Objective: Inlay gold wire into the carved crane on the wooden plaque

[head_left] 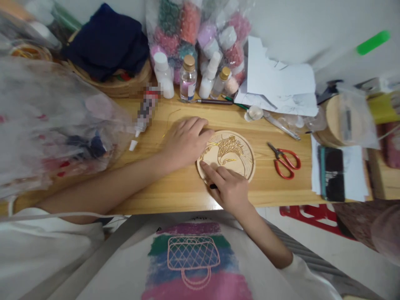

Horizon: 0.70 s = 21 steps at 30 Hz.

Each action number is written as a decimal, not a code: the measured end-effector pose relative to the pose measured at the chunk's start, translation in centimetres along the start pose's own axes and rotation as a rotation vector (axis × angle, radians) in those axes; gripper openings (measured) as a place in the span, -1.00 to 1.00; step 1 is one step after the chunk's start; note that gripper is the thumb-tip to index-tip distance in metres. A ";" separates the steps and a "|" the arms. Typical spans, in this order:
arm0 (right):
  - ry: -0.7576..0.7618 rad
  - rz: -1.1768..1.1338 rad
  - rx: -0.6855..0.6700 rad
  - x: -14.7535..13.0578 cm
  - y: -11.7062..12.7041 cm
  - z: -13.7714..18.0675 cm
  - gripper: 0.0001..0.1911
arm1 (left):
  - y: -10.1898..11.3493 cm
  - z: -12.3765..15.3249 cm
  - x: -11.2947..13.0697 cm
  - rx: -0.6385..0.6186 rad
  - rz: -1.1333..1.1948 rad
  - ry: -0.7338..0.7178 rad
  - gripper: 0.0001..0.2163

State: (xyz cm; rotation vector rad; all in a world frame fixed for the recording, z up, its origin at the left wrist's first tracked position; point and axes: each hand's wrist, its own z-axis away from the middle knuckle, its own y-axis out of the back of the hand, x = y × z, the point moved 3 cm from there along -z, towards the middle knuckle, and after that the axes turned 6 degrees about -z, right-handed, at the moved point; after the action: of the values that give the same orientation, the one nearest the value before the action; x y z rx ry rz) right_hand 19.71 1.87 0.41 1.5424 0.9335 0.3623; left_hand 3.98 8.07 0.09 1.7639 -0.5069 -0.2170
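Note:
A round wooden plaque (231, 162) with a raised rim lies near the table's front edge. Its carved bird-like design is partly lined with gold thread or wire. My left hand (187, 141) rests over its upper left rim, fingers together and bent downward; what is under the fingertips is hidden. A loose gold strand (168, 123) lies on the table beside that hand. My right hand (229, 187) is at the lower left of the plaque, index finger pressed onto the surface. The black end of a slim tool (213, 186) pokes out beneath its curled fingers; the rest is hidden.
Red-handled pliers or cutters (284, 161) lie right of the plaque, before a dark phone (332, 174) on paper. Bottles (188, 79), a dark-handled tool (215, 101) and white papers (278, 87) line the back. A glue tube (145, 110) and plastic bags (56, 125) are left.

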 end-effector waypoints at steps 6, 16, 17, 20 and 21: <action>-0.017 -0.010 -0.025 0.1 -0.2 0.1 -0.56 | 0.0 0.0 0.0 0.009 -0.014 0.008 -0.74; 0.003 0.006 0.008 -0.1 0.1 -0.3 -0.60 | -0.1 0.0 0.0 0.017 -0.021 0.006 -0.74; 0.003 0.007 0.010 -0.1 0.1 -0.3 -0.60 | -0.1 0.0 0.0 0.019 -0.020 0.005 -0.74; 0.003 0.011 0.011 -0.1 0.2 -0.4 -0.61 | 0.0 0.0 0.0 0.019 -0.022 -0.002 -0.75; 0.004 0.011 0.013 -0.2 0.3 -0.5 -0.61 | 0.0 0.0 0.0 0.021 -0.027 -0.004 -0.75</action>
State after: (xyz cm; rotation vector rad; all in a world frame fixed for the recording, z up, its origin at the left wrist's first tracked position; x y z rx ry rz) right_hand 19.38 2.08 0.79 1.5596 0.9321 0.3684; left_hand 3.97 8.07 0.06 1.7916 -0.4904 -0.2351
